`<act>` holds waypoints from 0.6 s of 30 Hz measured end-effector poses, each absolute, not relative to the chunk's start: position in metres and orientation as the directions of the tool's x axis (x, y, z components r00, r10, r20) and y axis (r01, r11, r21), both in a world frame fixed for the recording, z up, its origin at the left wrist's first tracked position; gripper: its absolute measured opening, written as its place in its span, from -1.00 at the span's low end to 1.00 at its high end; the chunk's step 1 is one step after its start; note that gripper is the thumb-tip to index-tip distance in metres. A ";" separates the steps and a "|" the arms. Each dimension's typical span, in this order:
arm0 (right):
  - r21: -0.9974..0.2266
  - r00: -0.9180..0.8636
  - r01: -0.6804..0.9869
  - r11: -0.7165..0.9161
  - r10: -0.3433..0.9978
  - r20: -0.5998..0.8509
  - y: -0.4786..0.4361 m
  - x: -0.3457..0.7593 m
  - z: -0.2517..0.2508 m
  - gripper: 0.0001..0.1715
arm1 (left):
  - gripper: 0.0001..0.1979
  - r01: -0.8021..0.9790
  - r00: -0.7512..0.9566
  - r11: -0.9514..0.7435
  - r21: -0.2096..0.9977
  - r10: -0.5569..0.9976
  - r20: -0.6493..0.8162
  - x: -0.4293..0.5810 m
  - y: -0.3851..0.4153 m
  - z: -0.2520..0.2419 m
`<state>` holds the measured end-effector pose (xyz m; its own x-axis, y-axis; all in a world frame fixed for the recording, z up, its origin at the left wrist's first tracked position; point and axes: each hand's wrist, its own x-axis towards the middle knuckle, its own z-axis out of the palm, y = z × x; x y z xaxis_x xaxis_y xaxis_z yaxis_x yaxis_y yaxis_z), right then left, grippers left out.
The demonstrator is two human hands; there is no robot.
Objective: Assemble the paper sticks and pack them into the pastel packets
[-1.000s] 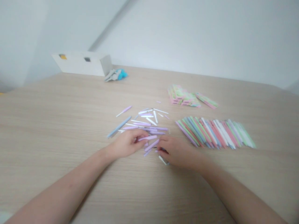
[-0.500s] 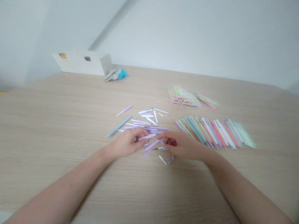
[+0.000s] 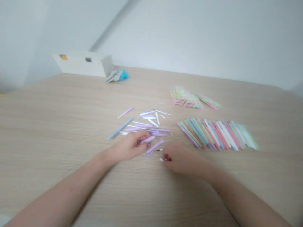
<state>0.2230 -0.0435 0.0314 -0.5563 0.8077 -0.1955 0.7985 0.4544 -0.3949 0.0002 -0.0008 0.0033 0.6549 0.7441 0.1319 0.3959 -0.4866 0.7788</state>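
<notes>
Lilac plastic pen barrel (image 3: 148, 139), pinched by left hand (image 3: 129, 147) fingers; right hand (image 3: 182, 160), now drawn nearer, fingers pinching small white piece (image 3: 161, 159). White box (image 3: 82, 64): contents indiscernible.

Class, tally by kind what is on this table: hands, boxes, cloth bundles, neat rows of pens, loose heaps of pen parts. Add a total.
Hands: 2 (left hand grips a lilac barrel, right hand pinches a small white part)
White box: 1
Cloth bundle: 1
Neat row of pens: 1
Loose heap of pen parts: 1
Total: 6
</notes>
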 end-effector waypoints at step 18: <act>-0.697 -0.483 0.636 0.330 0.875 -0.026 -0.040 0.211 0.038 -0.89 | -0.84 0.325 0.755 -0.562 0.761 0.639 0.149 0.009 -0.012 0.012</act>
<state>0.2111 -0.0405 0.0378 -0.4829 0.8753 -0.0256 0.6360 0.3304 -0.6974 0.0086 -0.0124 0.0118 0.7550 0.6385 0.1493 0.3246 -0.5617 0.7610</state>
